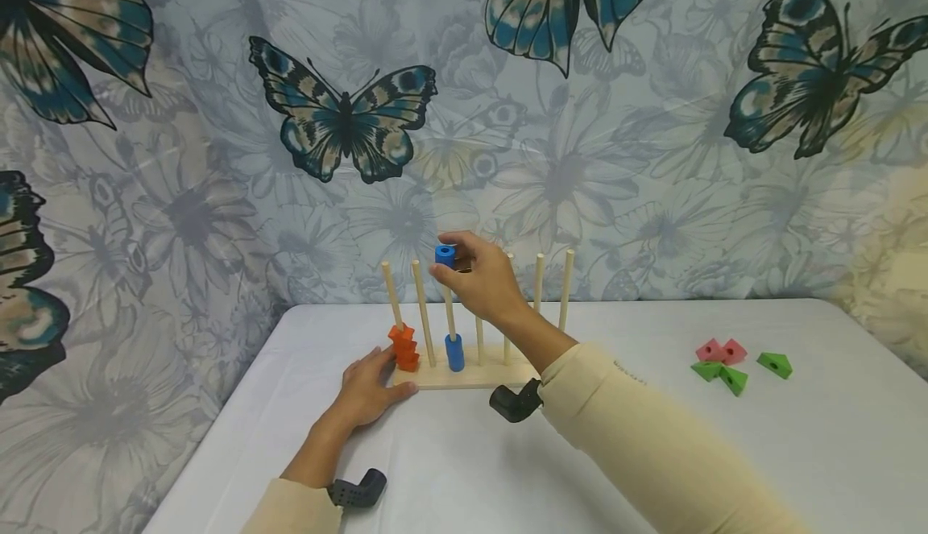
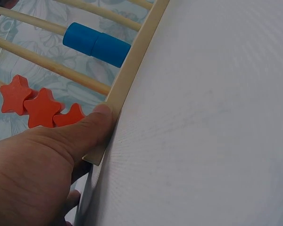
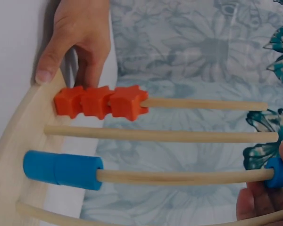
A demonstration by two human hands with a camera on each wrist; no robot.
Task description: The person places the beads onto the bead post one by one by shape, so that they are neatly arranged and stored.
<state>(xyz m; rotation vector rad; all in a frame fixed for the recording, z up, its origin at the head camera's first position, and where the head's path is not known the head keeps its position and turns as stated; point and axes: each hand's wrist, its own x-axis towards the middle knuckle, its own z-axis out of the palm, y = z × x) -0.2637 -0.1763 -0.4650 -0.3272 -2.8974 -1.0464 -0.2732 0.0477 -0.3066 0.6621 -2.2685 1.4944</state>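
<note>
A wooden peg stand with several upright pegs stands on the table. My right hand pinches a blue cylinder bead at the top of the third peg from the left; in the right wrist view, the peg's tip meets this bead. Two blue cylinder beads are stacked at the foot of that same peg. Three orange star beads sit low on the leftmost peg. At the stand's left end my left hand grips the base, its thumb on the front edge and other fingers behind.
On the right of the white table lie two pink beads and several green triangular beads. A butterfly-patterned cloth hangs behind the table. Black wrist devices are worn on both arms.
</note>
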